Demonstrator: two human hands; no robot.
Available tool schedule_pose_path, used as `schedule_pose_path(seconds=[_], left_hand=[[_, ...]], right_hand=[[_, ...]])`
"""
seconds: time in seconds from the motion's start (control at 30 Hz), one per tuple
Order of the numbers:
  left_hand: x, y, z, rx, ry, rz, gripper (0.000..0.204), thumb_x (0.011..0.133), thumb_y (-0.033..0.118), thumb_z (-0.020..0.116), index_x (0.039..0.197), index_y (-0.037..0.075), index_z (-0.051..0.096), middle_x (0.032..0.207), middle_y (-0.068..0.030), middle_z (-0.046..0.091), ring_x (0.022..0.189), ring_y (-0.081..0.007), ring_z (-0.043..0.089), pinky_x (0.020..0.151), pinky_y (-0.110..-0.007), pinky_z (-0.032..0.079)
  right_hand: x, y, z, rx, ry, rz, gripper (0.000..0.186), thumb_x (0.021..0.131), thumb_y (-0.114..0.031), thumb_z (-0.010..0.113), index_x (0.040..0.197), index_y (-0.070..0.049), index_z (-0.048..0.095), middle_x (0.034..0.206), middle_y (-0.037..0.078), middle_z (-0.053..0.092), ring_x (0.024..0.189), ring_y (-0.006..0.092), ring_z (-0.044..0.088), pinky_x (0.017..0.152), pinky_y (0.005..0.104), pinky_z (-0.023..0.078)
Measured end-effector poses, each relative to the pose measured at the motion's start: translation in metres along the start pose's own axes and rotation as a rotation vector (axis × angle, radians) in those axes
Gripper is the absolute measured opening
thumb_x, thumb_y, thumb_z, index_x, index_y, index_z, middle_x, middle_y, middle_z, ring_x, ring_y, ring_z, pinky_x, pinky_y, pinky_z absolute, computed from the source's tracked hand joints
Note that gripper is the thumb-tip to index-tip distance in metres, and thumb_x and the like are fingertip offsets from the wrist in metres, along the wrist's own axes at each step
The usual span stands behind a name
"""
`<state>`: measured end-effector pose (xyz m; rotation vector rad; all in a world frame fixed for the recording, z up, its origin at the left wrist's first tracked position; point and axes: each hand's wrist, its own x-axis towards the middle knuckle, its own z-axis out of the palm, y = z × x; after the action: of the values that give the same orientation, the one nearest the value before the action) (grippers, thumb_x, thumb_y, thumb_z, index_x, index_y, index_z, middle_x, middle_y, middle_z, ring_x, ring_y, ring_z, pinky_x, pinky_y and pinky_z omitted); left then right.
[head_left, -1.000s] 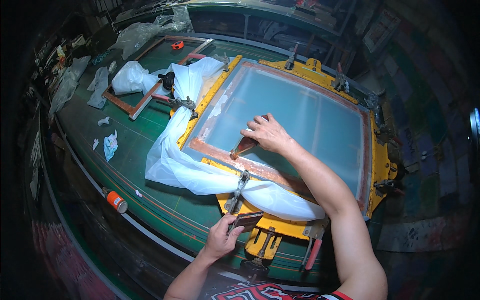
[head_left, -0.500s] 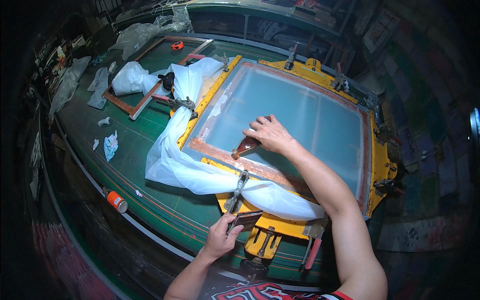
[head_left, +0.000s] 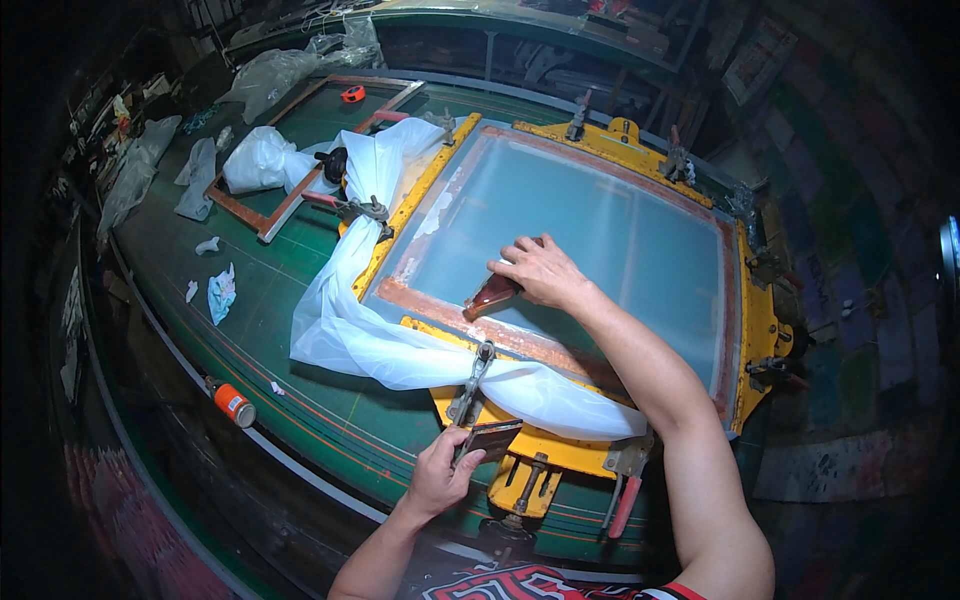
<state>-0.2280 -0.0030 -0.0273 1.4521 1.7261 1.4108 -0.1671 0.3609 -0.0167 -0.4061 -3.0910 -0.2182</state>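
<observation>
My right hand [head_left: 540,270] grips a brown bottle [head_left: 490,294], tilted with its narrow end down at the coppery inner frame [head_left: 400,292] of a mesh screen [head_left: 630,270]. The screen is stretched within yellow clamping bars [head_left: 411,205]. In my left hand [head_left: 440,467] is a dark flat block [head_left: 490,440], held beside the near lever clamp [head_left: 467,395]. A long swath of white mesh fabric [head_left: 335,320] hangs bunched along the left and near sides of the screen, pinched under the clamps.
Green work table [head_left: 310,440] with a spare wooden frame [head_left: 262,222], orange tape measure [head_left: 353,94], white plastic bundle [head_left: 250,160], clear bags [head_left: 140,170], crumpled cloth [head_left: 221,294] and an orange-labelled can [head_left: 233,403] near its left edge. Red-handled clamps [head_left: 625,505] and a shelf [head_left: 480,20] also show.
My right hand and the bottle have shifted very slightly. My left hand stays in nearly the same place with the dark block.
</observation>
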Motion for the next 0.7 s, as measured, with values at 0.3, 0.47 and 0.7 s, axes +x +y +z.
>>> schedule_pose_path(seconds=[0.3,0.47,0.7], left_hand=[[-0.0003,-0.0014,0.0000,0.016,-0.006,0.001,0.024,0.094,0.011,0.073,0.112,-0.001,0.062,0.100,-0.0187,0.069,0.085,-0.0343,0.070,0.075,-0.038,0.056],[0.0000,-0.0004,-0.0001,0.009,-0.006,-0.001,0.024,0.094,0.011,0.073,0.112,-0.001,0.062,0.100,-0.0186,0.069,0.085,-0.0337,0.070,0.075,-0.038,0.056],[0.0002,0.0003,0.0001,0.003,-0.006,-0.007,0.023,0.095,0.010,0.072,0.112,-0.001,0.062,0.098,-0.0181,0.069,0.083,-0.0335,0.070,0.073,-0.038,0.055]], right_hand=[[-0.0057,-0.0013,-0.0048,0.024,0.015,-0.011,0.055,0.085,-0.013,0.075,0.136,-0.026,0.059,0.118,0.005,0.064,0.118,0.0273,0.059,0.097,0.0529,0.050],[-0.0064,-0.0010,-0.0042,0.024,0.015,-0.011,0.058,0.083,-0.012,0.077,0.136,-0.026,0.058,0.118,0.005,0.064,0.119,0.0276,0.059,0.096,0.0524,0.051],[-0.0058,-0.0002,-0.0030,0.020,0.026,-0.020,0.059,0.081,-0.012,0.078,0.135,-0.026,0.058,0.118,0.006,0.064,0.119,0.0278,0.059,0.096,0.0529,0.051]])
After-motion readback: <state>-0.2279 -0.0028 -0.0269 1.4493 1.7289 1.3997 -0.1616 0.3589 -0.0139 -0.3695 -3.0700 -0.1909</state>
